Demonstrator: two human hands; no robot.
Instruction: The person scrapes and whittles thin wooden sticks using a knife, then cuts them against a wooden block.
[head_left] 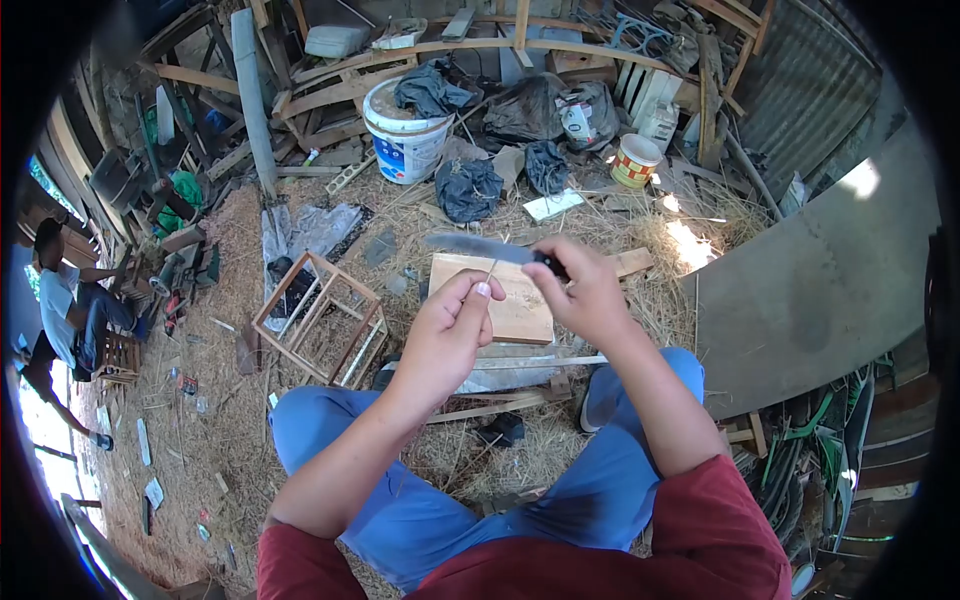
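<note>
My right hand [580,290] is closed round the black handle of a knife [480,246], whose broad blade points left. Between the thumb and fingers of my left hand [455,325] is a thin stick [493,268], held upright with its tip at the blade's lower edge. I cannot tell whether blade and stick touch. Below both hands a pale wooden block [520,305] lies on the ground in front of my knees, partly hidden by my left hand.
A small wooden frame [320,315] stands to the left of the block. Behind are a white bucket [405,140], black plastic bags [468,190] and a yellow-red tub [635,160]. A large grey sheet [800,300] lies right. Another person [75,300] sits far left. Straw and shavings cover the ground.
</note>
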